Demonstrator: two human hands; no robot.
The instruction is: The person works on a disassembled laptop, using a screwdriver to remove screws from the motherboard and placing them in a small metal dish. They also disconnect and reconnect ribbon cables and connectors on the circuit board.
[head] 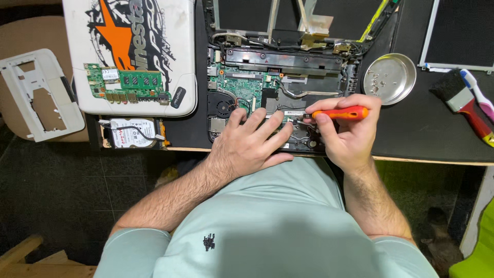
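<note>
An opened black laptop base [309, 64] lies on the dark desk, its green circuit board [237, 86] and round fan [222, 108] exposed. My left hand [250, 143] rests flat on the near part of the base, fingers spread. My right hand [346, 131] grips an orange-handled screwdriver [346, 113], its tip pointing left into the base near the middle. The spot under the tip is partly hidden by my fingers.
A round metal dish [396, 85] with small screws sits right of the laptop. A paintbrush [460, 100] and a toothbrush [478, 95] lie at far right. At left are a white lid [180, 51] bearing a small green board [128, 85], a hard drive [133, 134] and a white plastic frame [38, 95].
</note>
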